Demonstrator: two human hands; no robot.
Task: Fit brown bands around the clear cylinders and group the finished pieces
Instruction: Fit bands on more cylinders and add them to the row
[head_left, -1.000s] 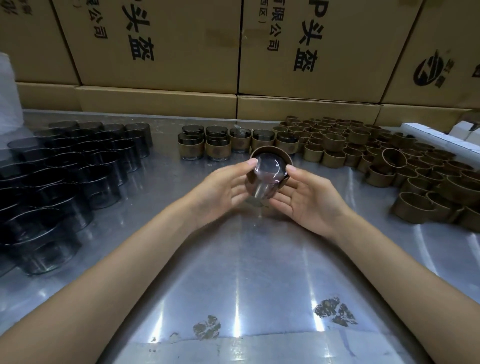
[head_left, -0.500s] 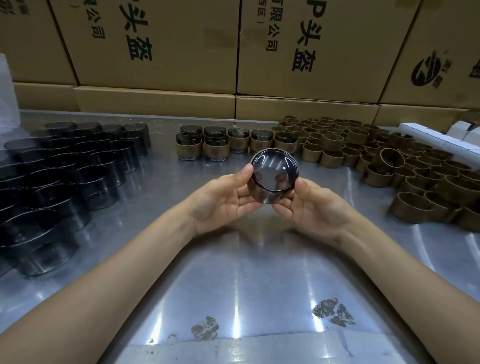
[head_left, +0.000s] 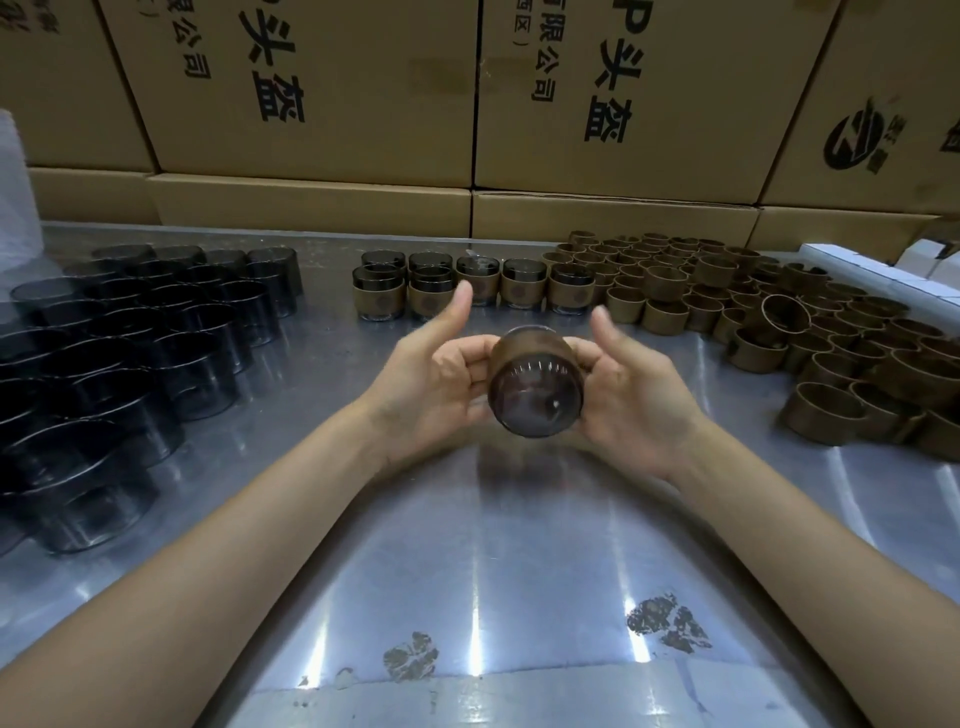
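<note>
Steel table (head_left: 519, 571), cardboard boxes (head_left: 311, 93) behind. Left hand (head_left: 436, 379) and right hand (head_left: 631, 395) cradle banded cylinder (head_left: 535, 384) above table centre, fingers curled round sides, thumbs raised. Bare cylinders (head_left: 130, 338) left; finished pieces (head_left: 467, 286) rear centre; loose bands (head_left: 779, 312) right.

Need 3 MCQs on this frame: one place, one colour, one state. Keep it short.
1. Where do the loose brown bands lie?
A. left of the hands
B. right of the hands
C. on the boxes

2. What colour are the cardboard boxes behind the table?
A. white
B. blue
C. tan

3. How is the held cylinder held?
A. between both hands
B. by one hand
C. it stands on the table

B: the bands fill the right side.
C: plain tan board.
A: left hand and right hand cup it, thumbs raised.
</note>
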